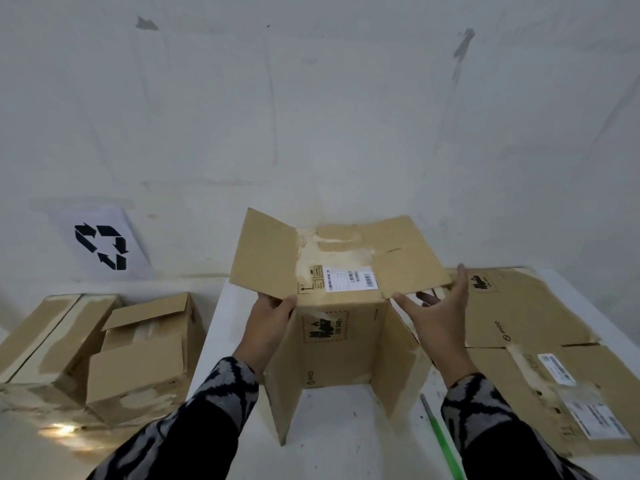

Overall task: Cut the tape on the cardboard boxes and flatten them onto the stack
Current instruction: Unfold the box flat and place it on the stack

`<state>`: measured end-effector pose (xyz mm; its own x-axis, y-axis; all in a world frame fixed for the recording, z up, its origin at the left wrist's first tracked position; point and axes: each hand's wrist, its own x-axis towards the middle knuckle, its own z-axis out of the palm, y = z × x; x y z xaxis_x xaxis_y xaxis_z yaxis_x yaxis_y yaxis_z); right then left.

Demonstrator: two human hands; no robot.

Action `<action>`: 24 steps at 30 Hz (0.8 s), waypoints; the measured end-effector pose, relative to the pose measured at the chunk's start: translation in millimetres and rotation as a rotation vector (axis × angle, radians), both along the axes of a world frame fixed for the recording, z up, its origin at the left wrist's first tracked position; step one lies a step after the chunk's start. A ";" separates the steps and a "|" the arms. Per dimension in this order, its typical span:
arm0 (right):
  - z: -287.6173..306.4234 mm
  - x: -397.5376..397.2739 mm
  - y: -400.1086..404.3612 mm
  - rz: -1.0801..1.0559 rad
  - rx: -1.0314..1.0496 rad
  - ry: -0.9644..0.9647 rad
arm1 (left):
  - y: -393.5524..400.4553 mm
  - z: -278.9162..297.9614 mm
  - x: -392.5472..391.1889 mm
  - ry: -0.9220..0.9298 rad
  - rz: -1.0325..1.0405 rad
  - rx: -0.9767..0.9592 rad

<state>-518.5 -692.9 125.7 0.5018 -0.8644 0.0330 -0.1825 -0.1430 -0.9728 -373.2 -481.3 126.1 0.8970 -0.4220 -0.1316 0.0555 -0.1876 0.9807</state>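
Observation:
An opened brown cardboard box stands on the white table in the middle, its flaps spread and a white label on the upper flap. My left hand grips the box's upper left edge, thumb over the flap. My right hand has its fingers spread against the right flap's edge. The stack of flattened boxes lies on the table to the right. A green-handled cutter lies on the table by my right forearm, partly hidden by my sleeve.
Two more cardboard boxes stand on the floor to the left, one with loose flaps, a taped one beside it. A recycling sign hangs on the white wall behind them. The wall runs close behind the table.

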 end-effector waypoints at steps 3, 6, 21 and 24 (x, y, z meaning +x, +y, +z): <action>-2.7 1.4 2.0 0.102 0.047 -0.112 | -3.7 1.6 1.2 -0.182 -0.151 0.153; -7.9 4.2 7.6 0.267 0.134 -0.017 | -8.7 12.6 -2.5 -0.343 -0.295 0.339; 79.1 -20.1 31.3 0.607 -0.018 0.106 | 32.6 102.4 -10.6 -0.670 -0.427 0.587; 70.7 -14.1 27.5 0.638 -0.058 0.197 | 27.4 98.3 3.1 -0.629 -0.491 0.660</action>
